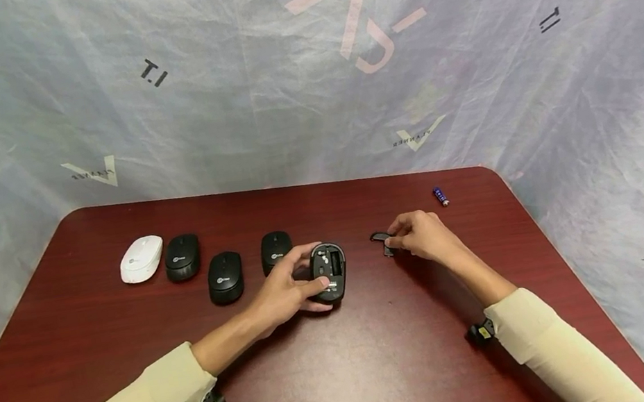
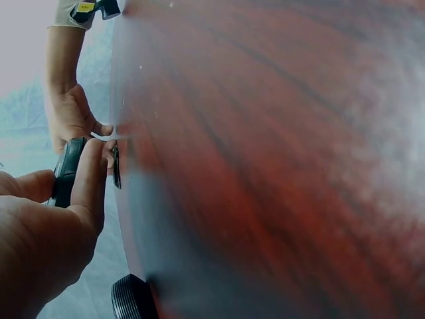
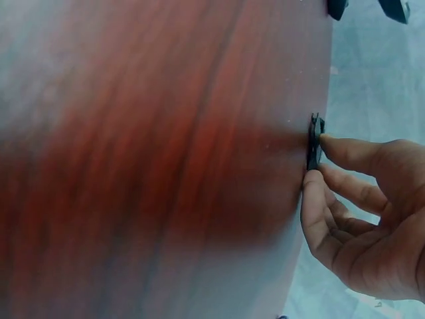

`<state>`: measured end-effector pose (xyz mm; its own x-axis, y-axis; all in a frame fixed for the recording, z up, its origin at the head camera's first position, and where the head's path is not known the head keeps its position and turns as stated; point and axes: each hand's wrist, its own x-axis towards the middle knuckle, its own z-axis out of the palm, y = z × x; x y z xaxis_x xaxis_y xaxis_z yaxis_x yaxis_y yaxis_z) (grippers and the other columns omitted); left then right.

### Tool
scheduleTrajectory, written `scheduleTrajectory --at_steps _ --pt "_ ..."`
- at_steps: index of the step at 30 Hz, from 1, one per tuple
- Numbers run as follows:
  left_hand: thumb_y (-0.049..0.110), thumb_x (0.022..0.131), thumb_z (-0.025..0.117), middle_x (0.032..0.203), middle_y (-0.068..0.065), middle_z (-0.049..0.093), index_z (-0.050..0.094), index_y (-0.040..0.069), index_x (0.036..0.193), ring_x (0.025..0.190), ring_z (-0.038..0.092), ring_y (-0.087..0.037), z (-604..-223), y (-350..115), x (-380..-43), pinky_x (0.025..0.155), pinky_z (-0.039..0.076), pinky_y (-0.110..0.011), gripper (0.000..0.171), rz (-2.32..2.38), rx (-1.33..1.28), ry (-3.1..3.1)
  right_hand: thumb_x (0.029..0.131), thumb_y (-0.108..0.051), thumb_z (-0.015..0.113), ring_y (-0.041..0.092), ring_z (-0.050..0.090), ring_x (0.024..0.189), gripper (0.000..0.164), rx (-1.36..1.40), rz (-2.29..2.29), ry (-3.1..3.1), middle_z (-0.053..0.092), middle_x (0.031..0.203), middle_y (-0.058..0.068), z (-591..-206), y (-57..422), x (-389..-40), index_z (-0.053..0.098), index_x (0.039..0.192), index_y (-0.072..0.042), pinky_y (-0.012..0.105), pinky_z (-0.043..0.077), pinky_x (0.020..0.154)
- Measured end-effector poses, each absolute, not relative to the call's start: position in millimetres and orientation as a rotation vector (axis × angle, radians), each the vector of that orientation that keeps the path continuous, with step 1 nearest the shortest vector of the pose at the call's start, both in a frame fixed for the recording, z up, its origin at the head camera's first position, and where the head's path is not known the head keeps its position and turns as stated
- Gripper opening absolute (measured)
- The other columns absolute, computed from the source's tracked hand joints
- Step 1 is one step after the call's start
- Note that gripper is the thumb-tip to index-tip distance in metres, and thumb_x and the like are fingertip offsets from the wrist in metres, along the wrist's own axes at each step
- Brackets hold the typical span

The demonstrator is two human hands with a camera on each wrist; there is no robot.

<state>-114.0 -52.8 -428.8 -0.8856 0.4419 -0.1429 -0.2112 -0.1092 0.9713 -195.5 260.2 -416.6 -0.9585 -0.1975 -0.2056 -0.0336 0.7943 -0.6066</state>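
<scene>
A black computer mouse [image 1: 322,272] is held in my left hand [image 1: 286,292], thumb across its underside, which faces up. Its battery compartment [image 1: 336,263] is uncovered, and the slot looks dark. In the left wrist view the same mouse [image 2: 68,171] appears edge-on between thumb and fingers. To the right, my right hand [image 1: 424,235] pinches a thin black battery cover [image 1: 388,250] close over the table. The right wrist view shows this cover [image 3: 315,143] from its edge, with thumb and fingertips at its side.
On the reddish-brown table [image 1: 350,379], a white mouse [image 1: 141,259] and three black mice [image 1: 182,257] stand to the left, one just behind my left hand. A blue battery [image 1: 441,196] lies at the back right. Patterned grey sheeting [image 1: 255,99] hangs behind the table.
</scene>
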Motion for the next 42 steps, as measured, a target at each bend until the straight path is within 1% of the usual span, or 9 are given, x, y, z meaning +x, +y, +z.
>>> scheduleTrajectory --at_steps 5,11,19,25,29,36,40,42 --pt "-0.010 0.096 0.064 0.140 -0.029 0.043 0.036 0.016 0.158 0.101 0.074 -0.036 -430 -53 -113 0.082 0.067 -0.055 0.072 2.048 0.238 1.718 0.096 -0.029 0.076 0.018 0.067 0.074 0.022 -0.198 -0.920 2.720 0.076 0.092 0.007 -419 259 -195 0.074 0.112 -0.014 0.028 0.059 0.061" --pt "-0.009 0.096 0.065 0.139 -0.031 0.042 0.035 0.014 0.159 0.100 0.074 -0.036 -433 -54 -111 0.083 0.066 -0.057 0.073 2.053 0.250 1.717 0.097 -0.029 0.076 0.019 0.067 0.073 0.023 -0.224 -0.933 2.711 0.076 0.092 0.006 -418 257 -196 0.074 0.113 -0.013 0.028 0.059 0.061" --pt "-0.010 0.096 0.064 0.140 -0.030 0.043 0.035 0.015 0.158 0.101 0.073 -0.036 -434 -54 -112 0.083 0.067 -0.056 0.072 2.065 0.254 1.690 0.100 -0.027 0.071 0.019 0.065 0.072 0.016 -0.227 -0.933 2.730 0.075 0.089 0.006 -420 260 -201 0.075 0.111 -0.016 0.028 0.058 0.059" --pt "-0.010 0.096 0.065 0.141 -0.029 0.046 0.038 0.018 0.157 0.100 0.073 -0.035 -432 -54 -111 0.081 0.067 -0.056 0.072 2.074 0.249 1.692 0.100 -0.030 0.071 0.018 0.064 0.068 0.014 -0.216 -0.938 2.765 0.073 0.084 0.009 -421 269 -206 0.077 0.108 -0.019 0.028 0.057 0.058" --pt "-0.009 0.096 0.065 0.141 -0.030 0.046 0.037 0.017 0.158 0.100 0.073 -0.034 -432 -55 -111 0.080 0.067 -0.056 0.072 2.073 0.266 1.702 0.100 -0.031 0.071 0.019 0.064 0.067 0.017 -0.199 -0.957 2.785 0.073 0.081 0.012 -418 278 -210 0.078 0.109 -0.018 0.029 0.057 0.057" --pt "-0.008 0.097 0.065 0.143 -0.030 0.046 0.036 0.015 0.159 0.101 0.073 -0.035 -430 -56 -111 0.080 0.067 -0.055 0.073 2.067 0.273 1.712 0.103 -0.034 0.067 0.021 0.066 0.074 0.022 -0.126 -0.909 2.853 0.074 0.087 0.013 -411 298 -222 0.077 0.114 -0.017 0.028 0.057 0.058" --pt "-0.008 0.097 0.065 0.142 -0.030 0.046 0.036 0.015 0.159 0.101 0.073 -0.034 -430 -57 -111 0.081 0.067 -0.055 0.073 2.067 0.272 1.710 0.103 -0.032 0.066 0.025 0.070 0.082 0.022 -0.097 -0.879 2.938 0.077 0.096 0.014 -407 310 -234 0.077 0.115 -0.017 0.030 0.057 0.064" --pt "-0.008 0.096 0.065 0.142 -0.030 0.046 0.035 0.015 0.159 0.101 0.073 -0.034 -430 -57 -111 0.081 0.067 -0.055 0.073 2.071 0.274 1.708 0.102 -0.031 0.068 0.026 0.071 0.090 0.021 -0.080 -0.858 2.992 0.078 0.104 0.013 -405 316 -239 0.077 0.114 -0.017 0.032 0.056 0.070"
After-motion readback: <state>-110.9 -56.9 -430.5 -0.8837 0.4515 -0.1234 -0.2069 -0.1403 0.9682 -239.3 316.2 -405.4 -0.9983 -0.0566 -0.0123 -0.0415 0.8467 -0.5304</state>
